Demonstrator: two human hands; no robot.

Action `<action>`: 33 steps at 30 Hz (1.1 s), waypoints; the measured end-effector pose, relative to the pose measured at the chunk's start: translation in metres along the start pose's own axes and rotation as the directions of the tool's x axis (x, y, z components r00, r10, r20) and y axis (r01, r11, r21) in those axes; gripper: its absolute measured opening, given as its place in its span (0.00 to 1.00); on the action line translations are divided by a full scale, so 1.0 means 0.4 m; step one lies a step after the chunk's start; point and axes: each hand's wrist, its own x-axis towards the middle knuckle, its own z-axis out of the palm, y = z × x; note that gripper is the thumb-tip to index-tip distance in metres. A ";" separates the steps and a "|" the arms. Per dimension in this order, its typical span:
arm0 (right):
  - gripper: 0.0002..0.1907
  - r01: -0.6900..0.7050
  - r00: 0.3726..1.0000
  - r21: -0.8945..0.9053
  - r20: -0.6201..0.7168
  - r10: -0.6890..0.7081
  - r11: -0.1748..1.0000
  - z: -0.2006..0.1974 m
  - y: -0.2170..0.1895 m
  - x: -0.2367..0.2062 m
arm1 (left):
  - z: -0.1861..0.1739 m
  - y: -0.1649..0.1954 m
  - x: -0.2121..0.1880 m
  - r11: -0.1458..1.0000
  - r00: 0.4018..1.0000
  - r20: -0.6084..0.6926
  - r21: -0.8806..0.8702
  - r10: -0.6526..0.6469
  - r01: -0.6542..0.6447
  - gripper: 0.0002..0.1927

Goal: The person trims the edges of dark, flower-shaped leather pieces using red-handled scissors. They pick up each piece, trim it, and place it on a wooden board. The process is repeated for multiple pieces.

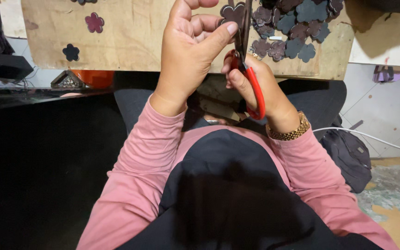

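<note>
**Flower cutout getting trimmed up close, right over the board**

Flower cutout (233,13), dark and roughly petal-shaped, sits pinched in the left hand (188,51), up near the far edge of the wooden board (130,37). It looks held high and close so the blades can follow the petal outline while the eyes track the edge. The thumb presses flat on the piece and the other fingers curl in behind it, so that hand is closed tight around the cutout.

The right hand (260,88) works red-handled scissors (248,69), fingers threaded through the loops and gripping them, blades pointing up and away into the cutout. Whether the blades are parted or shut is hard to tell from this angle.

Both wrists are lifted off the lap, forearms in pink sleeves angling inward so the hands meet in the middle. A gold watch (292,132) rides the right wrist.

Finished flowers (292,28) are heaped at the board's far right corner, probably just within dropping reach. Two loose ones (94,21) lie toward the left edge.
</note>
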 end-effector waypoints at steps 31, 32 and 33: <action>0.29 0.021 0.995 0.043 -0.097 -0.017 0.999 0.021 0.020 0.007 | 0.015 -0.021 0.004 0.995 0.998 0.035 0.090 -0.051 0.048 0.06; 0.29 0.019 0.995 0.059 -0.096 -0.014 0.998 0.021 0.021 0.007 | 0.017 -0.019 0.000 0.994 0.996 0.029 0.062 -0.090 0.088 0.06; 0.30 0.016 0.995 0.074 -0.095 -0.009 0.997 0.021 0.021 0.007 | 0.020 -0.018 -0.001 0.991 0.991 0.023 0.033 -0.131 0.130 0.06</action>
